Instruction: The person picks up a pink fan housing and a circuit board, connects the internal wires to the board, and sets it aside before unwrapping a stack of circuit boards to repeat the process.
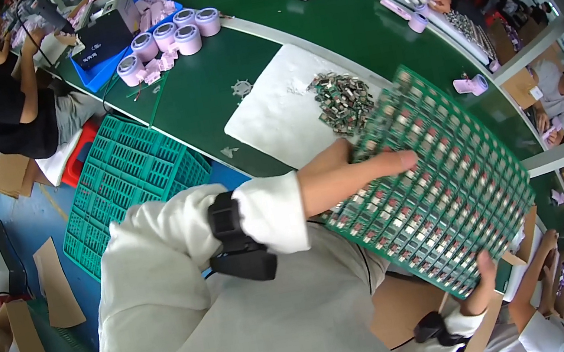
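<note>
Mostly full green grid tray

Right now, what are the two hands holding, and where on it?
Both hold the green grid tray of small parts: left hand flat on its upper face, right hand gripping its near lower edge.

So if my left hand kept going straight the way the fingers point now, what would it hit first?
Your left hand already lies flat on the green grid tray, fingers pointing right. Going straight on, it would slide over the tray's filled cells, meeting nothing else before the far rim, as far as depth can be judged.
</note>
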{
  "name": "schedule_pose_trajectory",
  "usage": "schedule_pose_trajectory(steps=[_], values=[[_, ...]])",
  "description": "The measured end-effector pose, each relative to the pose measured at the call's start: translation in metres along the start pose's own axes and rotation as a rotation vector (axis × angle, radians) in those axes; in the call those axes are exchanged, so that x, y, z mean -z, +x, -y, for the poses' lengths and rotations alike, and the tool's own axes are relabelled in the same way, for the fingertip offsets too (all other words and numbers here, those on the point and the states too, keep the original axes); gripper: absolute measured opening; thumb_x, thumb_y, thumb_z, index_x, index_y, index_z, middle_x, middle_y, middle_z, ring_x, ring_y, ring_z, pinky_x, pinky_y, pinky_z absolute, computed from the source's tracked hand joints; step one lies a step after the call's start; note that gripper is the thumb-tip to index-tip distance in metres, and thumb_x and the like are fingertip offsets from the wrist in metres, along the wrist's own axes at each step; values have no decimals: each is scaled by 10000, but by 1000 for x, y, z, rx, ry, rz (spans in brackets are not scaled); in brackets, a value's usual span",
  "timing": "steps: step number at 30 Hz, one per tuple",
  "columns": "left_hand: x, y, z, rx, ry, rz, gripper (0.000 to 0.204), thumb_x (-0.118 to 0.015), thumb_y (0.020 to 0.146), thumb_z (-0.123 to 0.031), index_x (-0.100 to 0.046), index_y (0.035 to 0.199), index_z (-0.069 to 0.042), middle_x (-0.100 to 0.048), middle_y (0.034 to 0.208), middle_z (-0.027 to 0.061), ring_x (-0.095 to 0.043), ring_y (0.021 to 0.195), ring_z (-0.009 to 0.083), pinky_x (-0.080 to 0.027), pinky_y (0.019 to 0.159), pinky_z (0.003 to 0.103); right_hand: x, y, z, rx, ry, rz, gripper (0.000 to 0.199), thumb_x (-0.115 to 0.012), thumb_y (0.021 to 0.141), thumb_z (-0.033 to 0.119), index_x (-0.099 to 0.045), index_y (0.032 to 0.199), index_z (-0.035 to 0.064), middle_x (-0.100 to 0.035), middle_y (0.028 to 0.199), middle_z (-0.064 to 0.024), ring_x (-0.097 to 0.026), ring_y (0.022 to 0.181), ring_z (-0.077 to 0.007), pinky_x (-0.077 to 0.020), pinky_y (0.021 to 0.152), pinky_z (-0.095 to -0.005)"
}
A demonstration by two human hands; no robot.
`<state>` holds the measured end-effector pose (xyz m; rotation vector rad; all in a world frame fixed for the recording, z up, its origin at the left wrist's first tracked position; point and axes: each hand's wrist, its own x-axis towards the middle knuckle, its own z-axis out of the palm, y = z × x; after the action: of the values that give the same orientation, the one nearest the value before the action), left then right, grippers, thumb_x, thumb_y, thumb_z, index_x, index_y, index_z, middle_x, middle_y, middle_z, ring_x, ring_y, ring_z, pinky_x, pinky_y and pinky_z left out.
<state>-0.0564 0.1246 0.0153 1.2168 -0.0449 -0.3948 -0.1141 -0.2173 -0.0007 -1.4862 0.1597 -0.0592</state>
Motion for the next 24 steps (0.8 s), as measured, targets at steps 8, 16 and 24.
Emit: schedule_pose_trajectory(steps=[8, 16, 24], values=[[85, -95, -23, -214, -683, -564, 497, -591, 998, -426, -573, 1320, -48, -692, 1217, 126, -709, 1039, 236, -573, 922, 381, -261, 131, 80, -302, -283, 920, 607, -701, 903, 263, -496, 1406, -8, -659, 1250, -119, -682, 1056, -198, -550, 917, -327], [154, -134, 16, -350, -817, -962, 464, -567, 1015, -424, -581, 1334, -88, -706, 1203, 103, -704, 1040, 256, -564, 943, 429, -454, 188, -7, -617, -436, 1437, 472, -738, 890, 341, -646, 1238, 35, -728, 1134, -78, -720, 948, -165, -575, 883, -313], [182, -136, 17, -374, -799, -1038, 450, -577, 1008, -438, -609, 1304, -100, -703, 1212, 98, -701, 1045, 265, -558, 952, 445, -506, 200, -45, -659, -378, 1579, 577, -783, 845, 415, -635, 1256, 37, -728, 1141, -79, -717, 970, -174, -575, 892, -327]])
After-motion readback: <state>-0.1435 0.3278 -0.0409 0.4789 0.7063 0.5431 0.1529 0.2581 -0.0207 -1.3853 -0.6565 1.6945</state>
